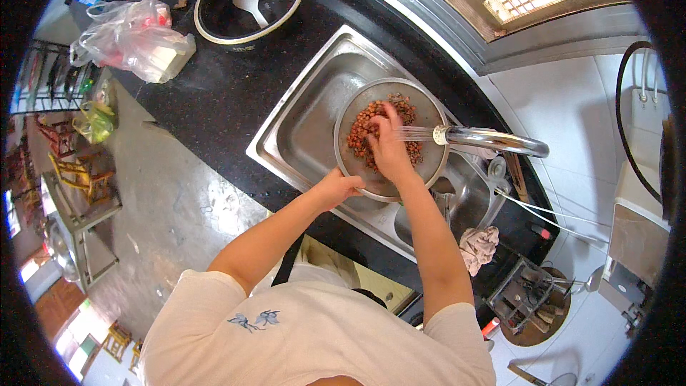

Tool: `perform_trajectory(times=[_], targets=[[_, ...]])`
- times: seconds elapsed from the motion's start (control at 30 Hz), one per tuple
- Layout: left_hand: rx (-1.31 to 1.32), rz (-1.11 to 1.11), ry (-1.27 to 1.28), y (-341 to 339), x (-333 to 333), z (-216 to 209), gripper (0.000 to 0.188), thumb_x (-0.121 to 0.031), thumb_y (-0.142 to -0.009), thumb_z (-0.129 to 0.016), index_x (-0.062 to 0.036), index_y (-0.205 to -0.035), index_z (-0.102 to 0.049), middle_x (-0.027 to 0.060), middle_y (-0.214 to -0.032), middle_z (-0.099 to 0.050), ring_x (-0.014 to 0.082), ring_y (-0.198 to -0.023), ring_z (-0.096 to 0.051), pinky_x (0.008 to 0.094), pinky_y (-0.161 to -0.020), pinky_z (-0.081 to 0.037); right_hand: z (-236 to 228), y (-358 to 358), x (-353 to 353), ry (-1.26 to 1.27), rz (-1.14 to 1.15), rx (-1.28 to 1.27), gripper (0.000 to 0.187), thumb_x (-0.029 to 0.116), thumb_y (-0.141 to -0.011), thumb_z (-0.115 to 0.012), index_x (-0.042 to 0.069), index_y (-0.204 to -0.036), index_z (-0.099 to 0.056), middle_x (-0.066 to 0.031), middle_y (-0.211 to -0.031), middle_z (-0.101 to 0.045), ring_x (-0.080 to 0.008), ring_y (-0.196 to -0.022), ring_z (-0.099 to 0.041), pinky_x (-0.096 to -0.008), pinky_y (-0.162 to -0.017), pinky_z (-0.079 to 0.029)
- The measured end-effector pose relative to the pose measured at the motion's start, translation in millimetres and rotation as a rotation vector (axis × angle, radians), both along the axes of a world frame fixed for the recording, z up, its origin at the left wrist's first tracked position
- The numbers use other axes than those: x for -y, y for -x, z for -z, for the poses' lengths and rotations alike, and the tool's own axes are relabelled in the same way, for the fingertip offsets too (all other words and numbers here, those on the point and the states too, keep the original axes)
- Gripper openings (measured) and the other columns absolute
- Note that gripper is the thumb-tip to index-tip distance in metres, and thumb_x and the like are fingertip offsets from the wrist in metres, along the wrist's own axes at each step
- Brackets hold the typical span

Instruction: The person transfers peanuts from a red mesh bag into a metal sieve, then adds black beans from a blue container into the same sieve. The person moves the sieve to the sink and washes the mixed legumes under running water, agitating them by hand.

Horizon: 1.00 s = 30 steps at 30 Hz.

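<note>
A round grey metal bowl (355,104) sits over the sink, with a loose heap of small reddish-brown nuts or beans (363,129) inside; whether its wall is perforated I cannot tell. My left hand (339,189) grips the bowl's near-left rim, thumb on top and the other fingers mostly hidden beneath. Down among the reddish-brown pieces is my right hand (388,146), its fingers apart and their tips partly hidden. From the curved chrome tap (493,140) on the right, water streams (414,134) into the bowl beside my right hand.
The double steel sink (307,111) is set into a black counter (214,114). Farther left stand a black pot (207,11) holding a white rice paddle (248,1), and plastic bags (136,39). A crumpled cloth (479,246) and a wire utensil rack (520,289) lie on the right.
</note>
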<state>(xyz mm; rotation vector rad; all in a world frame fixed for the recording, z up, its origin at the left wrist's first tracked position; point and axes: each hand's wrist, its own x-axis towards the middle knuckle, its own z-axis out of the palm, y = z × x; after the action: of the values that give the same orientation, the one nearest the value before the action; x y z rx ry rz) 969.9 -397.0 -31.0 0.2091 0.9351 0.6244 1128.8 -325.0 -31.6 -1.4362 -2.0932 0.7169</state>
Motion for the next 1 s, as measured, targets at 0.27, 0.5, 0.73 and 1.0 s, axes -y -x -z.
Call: perform_trajectory(times=[0.27,0.5,0.73,1.0], targets=[[-0.074,-0.114,-0.030,11.4,-3.9,2.6,0.038,-0.002,-0.076,-0.062,-0.0019,-0.113,-0.054,0.0067,-0.101,-0.061,0.0192,-0.090,-0.061,0.0302,-0.076,-0.049,-28.6,-6.3,13.8,0.054,-0.018,0.344,0.067,0.008,-0.068,-0.074,0.006,-0.127,-0.041,-0.0247,-0.145,-0.024,-0.0422,-0.137,-0.018,-0.0506,-0.111,-0.016],[-0.087,-0.011,-0.112,0.6,5.1,6.6,0.038,-0.003,-0.075,-0.062,0.0006,-0.112,-0.054,0.0077,-0.101,-0.062,0.0188,-0.087,-0.061,0.0303,-0.074,-0.050,5.7,34.8,27.6,0.154,0.492,-0.089,0.082,0.034,-0.075,-0.072,0.010,-0.141,-0.029,-0.0361,-0.142,-0.018,-0.0500,-0.131,-0.021,-0.0521,-0.109,-0.019],[-0.035,0.014,-0.046,10.9,-1.4,8.3,0.034,-0.003,-0.075,-0.061,0.0015,-0.109,-0.057,0.0096,-0.100,-0.062,0.0206,-0.087,-0.062,0.0319,-0.074,-0.050,-21.6,32.9,15.9,0.159,0.007,-0.009,0.045,0.009,-0.076,-0.069,0.009,-0.117,-0.050,-0.0185,-0.135,-0.036,-0.0408,-0.129,-0.031,-0.0529,-0.104,-0.029],[0.018,-0.055,-0.017,11.9,1.2,0.9,0.035,-0.003,-0.075,-0.063,0.0017,-0.109,-0.056,0.0096,-0.099,-0.063,0.0217,-0.087,-0.062,0.0312,-0.074,-0.049,-18.8,-15.6,-11.9,-0.106,0.050,0.207,0.038,0.002,-0.072,-0.062,0.009,-0.107,-0.049,-0.0199,-0.126,-0.038,-0.0408,-0.120,-0.035,-0.0503,-0.102,-0.027]])
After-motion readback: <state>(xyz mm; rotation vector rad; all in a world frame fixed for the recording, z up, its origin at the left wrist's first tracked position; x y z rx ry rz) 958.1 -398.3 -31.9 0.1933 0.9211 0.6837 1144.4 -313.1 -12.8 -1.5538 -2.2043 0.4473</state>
